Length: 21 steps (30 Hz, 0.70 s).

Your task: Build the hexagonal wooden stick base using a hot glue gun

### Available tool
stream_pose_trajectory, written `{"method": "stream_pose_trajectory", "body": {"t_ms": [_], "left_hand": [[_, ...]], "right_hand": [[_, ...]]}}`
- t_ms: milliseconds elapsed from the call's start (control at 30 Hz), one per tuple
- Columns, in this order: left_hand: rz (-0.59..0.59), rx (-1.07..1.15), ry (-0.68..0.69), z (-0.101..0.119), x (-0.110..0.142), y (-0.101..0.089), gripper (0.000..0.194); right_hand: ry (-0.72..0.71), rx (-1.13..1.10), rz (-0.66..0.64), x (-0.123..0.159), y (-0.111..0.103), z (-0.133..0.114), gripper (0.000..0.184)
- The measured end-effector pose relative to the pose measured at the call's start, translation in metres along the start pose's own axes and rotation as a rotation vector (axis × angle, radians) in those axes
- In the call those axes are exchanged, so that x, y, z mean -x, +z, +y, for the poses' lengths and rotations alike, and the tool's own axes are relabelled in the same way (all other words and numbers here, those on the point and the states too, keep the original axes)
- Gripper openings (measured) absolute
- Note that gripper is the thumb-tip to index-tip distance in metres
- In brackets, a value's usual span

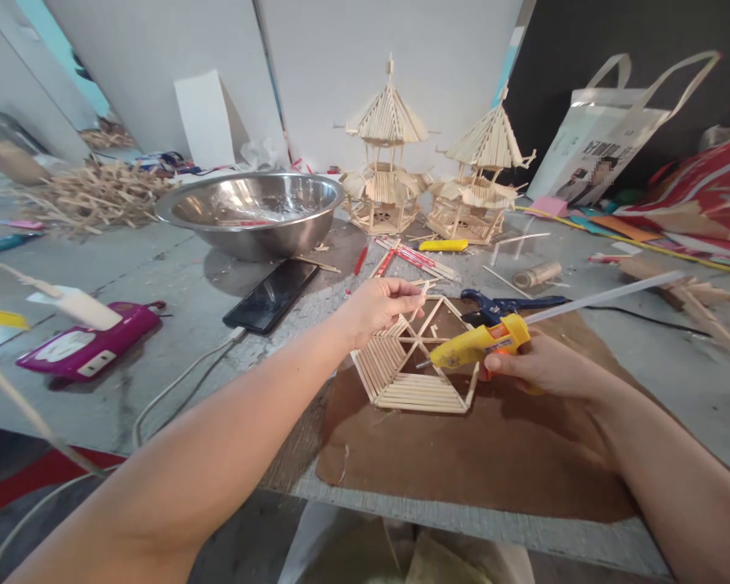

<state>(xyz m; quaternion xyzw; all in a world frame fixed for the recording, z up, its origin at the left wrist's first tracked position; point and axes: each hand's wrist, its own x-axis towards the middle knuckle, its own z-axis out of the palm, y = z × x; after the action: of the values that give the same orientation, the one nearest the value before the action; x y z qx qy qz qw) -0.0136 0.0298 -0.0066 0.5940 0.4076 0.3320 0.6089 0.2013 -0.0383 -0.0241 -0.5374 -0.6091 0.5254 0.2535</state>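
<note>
My right hand (544, 365) is wrapped round a yellow hot glue gun (480, 345), whose nozzle points left over a hexagonal stick frame (422, 392). A long clear glue stick (608, 297) juts from the gun's back. Pinched in the fingertips of my left hand (382, 310) is a short thin wooden stick (425, 289), above the frame's far side. Rows of sticks fill the frame's front and left sections; spokes meet at its centre. Part of the left side is hidden behind my left hand. The frame lies on a brown board (462, 462).
Blue-handled pliers (490, 307) lie behind the glue gun. Two stick pagodas (389, 122) stand at the back, near a steel bowl (249, 235). A phone (272, 296) with a cable and a purple power strip (91, 341) lie left. A stick pile (97, 195) sits farther back.
</note>
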Motion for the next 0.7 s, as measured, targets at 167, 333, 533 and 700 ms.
{"method": "stream_pose_trajectory", "body": {"t_ms": [167,333,533,700], "left_hand": [[-0.037,-0.054,0.011,-0.0012,0.0009,0.0006,0.017],[-0.059,-0.083,0.012,-0.0018,0.0011,0.0017,0.019],[-0.067,-0.095,0.006,-0.0030,0.0006,0.0019,0.022],[-0.082,-0.087,0.018,-0.0044,0.0005,0.0013,0.023]], "right_hand": [[-0.100,0.081,-0.014,-0.0012,0.0015,-0.0044,0.029],[-0.115,0.087,-0.028,-0.0034,0.0036,-0.0027,0.027],[-0.050,0.115,-0.004,-0.0047,0.0053,-0.0003,0.031],[-0.012,0.127,-0.007,-0.0043,0.0061,-0.0042,0.033]]}}
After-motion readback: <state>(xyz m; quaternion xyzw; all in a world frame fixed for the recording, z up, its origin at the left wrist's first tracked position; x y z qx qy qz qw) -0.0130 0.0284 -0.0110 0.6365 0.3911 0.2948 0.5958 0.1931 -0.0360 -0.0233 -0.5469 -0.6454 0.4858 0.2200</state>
